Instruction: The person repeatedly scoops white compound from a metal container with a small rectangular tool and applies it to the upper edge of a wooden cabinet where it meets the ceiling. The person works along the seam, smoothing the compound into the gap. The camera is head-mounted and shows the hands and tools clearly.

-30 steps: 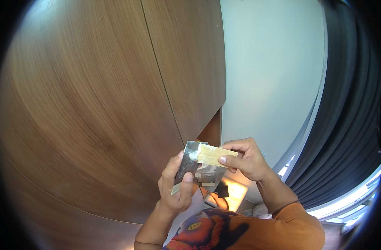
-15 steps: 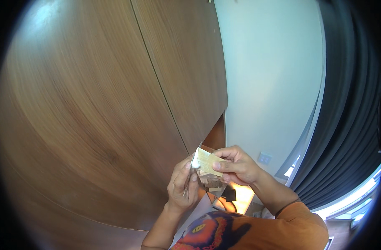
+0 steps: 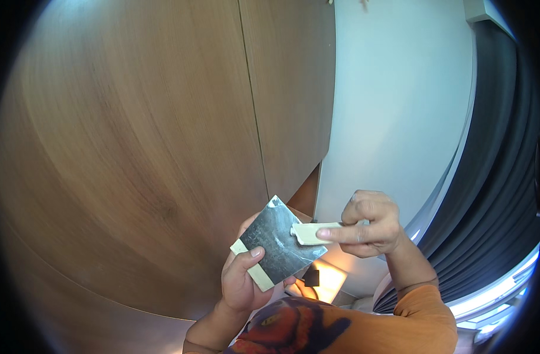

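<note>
Plate [image 3: 288,236], dark grey and white-smeared (a cream strip [image 3: 259,276] borders one edge), pinched near the wood-grain panel [image 3: 134,147] by the left hand [image 3: 241,286], while the right hand [image 3: 373,227], farther from that panel, pinches a flat cream tool [image 3: 310,234].

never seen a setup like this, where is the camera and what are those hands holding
No machine here: these are a person's bare hands. The view comes from a wide fisheye camera worn on the head, so straight edges bend. The left hand holds a dark flat plate at its cream-edged end; the plate looks smeared with something whitish. The right hand grips a smaller cream piece, its end overlapping the plate. Around them: a wood-grain panel, pale wall and dark curtain.
</note>
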`<move>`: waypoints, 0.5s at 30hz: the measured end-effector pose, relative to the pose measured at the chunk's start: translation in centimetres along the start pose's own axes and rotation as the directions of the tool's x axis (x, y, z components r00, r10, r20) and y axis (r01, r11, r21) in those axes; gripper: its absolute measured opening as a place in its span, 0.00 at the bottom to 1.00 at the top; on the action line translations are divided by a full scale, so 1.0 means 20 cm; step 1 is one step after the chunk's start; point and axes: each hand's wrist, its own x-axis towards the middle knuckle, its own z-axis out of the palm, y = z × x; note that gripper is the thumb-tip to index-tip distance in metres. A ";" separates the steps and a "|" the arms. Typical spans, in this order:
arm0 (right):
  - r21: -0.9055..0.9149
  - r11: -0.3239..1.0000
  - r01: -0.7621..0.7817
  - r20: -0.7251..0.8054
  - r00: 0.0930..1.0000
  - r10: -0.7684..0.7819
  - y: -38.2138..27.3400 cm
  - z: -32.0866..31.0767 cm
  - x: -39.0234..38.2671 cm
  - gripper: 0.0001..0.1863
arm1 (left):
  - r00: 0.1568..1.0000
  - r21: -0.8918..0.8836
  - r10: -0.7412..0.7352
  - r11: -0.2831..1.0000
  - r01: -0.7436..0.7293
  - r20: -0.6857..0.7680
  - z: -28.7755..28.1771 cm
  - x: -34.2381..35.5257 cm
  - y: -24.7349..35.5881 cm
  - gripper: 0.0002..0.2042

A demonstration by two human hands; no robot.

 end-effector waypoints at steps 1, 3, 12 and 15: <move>-0.044 0.995 0.089 0.045 0.995 -0.087 0.00 0.00 0.00 0.23 | 1.000 -0.001 -0.010 1.000 0.010 0.007 -0.01 0.00 0.00 0.32; -0.202 0.967 0.154 0.090 0.986 -0.138 0.01 0.03 0.00 0.24 | 0.999 -0.099 -0.001 0.995 0.005 0.040 -0.03 0.00 -0.02 0.32; -0.069 0.954 -0.290 -0.072 0.956 0.286 0.04 -0.09 -0.07 0.15 | 0.955 0.295 0.296 0.913 -0.281 -0.006 -0.07 -0.03 -0.12 0.30; 0.577 0.455 -0.678 0.241 0.674 0.699 -0.04 -0.06 -0.10 0.13 | 0.707 0.675 0.553 0.316 -0.667 0.440 -0.16 0.04 -0.14 0.28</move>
